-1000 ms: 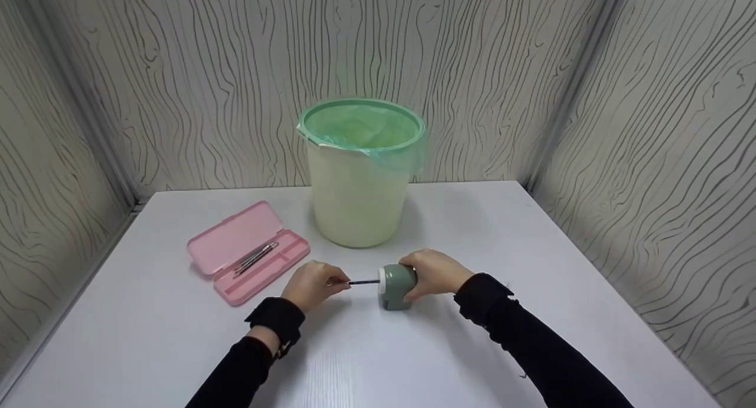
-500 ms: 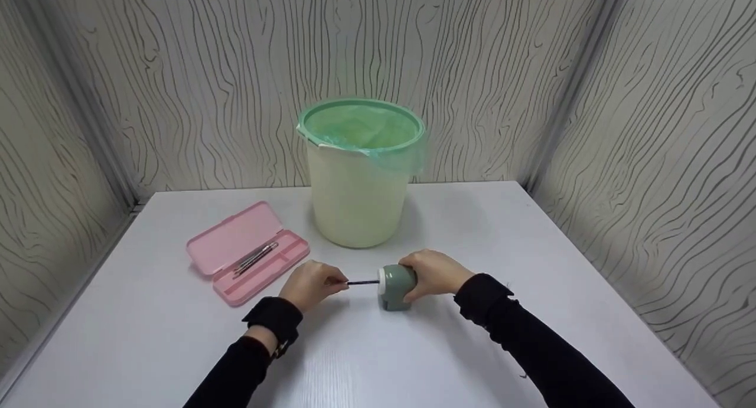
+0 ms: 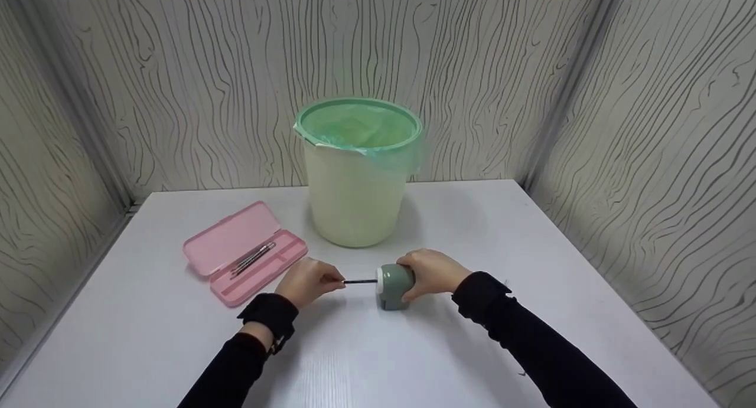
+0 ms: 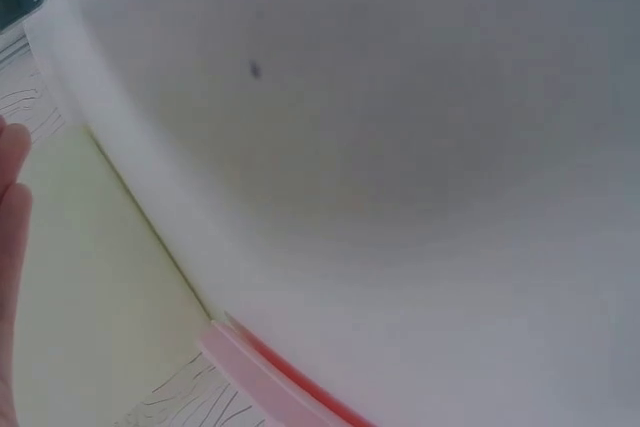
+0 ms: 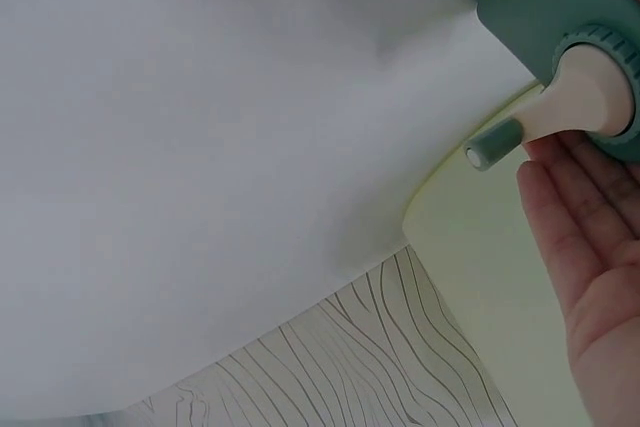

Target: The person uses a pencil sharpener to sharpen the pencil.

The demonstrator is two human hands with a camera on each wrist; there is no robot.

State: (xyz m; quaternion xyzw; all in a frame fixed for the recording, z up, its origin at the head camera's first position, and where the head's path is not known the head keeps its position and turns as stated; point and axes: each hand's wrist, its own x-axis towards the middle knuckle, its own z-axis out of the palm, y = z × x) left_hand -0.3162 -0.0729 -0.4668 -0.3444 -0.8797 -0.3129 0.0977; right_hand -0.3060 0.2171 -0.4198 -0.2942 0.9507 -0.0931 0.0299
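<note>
In the head view my left hand [image 3: 308, 282] pinches a dark pencil [image 3: 361, 281] at its left end. The pencil lies level, and its other end meets the white front of a green crank pencil sharpener [image 3: 395, 284]; whether its tip is inside is hidden. My right hand [image 3: 436, 272] grips the sharpener's body from the right, holding it on the table. The right wrist view shows the sharpener's cream crank [image 5: 575, 97] with a green knob, beside the right palm. In the left wrist view, only some left fingers [image 4: 12, 227] show at the edge.
A pink pencil case [image 3: 258, 269] lies open at the left with several pencils [image 3: 253, 260] inside. Behind the hands stands a pale bin [image 3: 355, 201] with a green rim and liner. The white table [image 3: 472, 231] meets patterned walls at its back and right.
My left hand has shifted slightly left, and a little more of the pencil shows between it and the sharpener. The right hand keeps its grip. The head view has shifted slightly.
</note>
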